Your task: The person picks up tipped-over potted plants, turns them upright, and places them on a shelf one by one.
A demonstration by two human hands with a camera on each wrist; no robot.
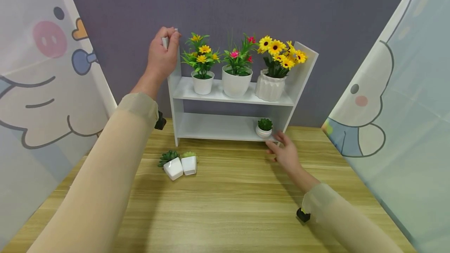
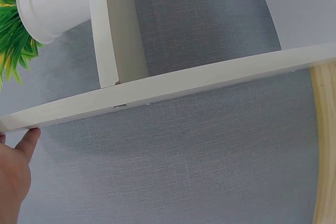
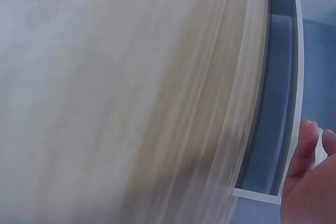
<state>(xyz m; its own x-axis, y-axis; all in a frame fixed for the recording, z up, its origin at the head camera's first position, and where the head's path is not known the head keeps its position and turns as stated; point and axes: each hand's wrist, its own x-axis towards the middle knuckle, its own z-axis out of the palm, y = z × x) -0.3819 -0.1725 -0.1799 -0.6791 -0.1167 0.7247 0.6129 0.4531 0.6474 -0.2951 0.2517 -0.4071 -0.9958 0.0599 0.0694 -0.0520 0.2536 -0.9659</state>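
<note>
A white two-tier shelf (image 1: 225,128) stands on the table against the grey wall. With my left hand (image 1: 163,52) I grip the top of its left side panel; in the left wrist view the fingertips (image 2: 30,136) touch the panel's edge. My right hand (image 1: 286,153) is at the lower right corner, fingers spread and slightly bent, beside a small succulent in a white round pot (image 1: 264,131). Whether it touches the pot or the shelf is unclear. On the upper board stand a yellow-flowered plant (image 1: 202,85), a pink-flowered plant (image 1: 237,83) and a sunflower pot (image 1: 270,87).
Two small succulents in square white pots (image 1: 174,168) lie tipped over on the wooden table (image 1: 225,206), in front of the shelf's left end. Printed cartoon curtains (image 1: 393,89) hang on both sides.
</note>
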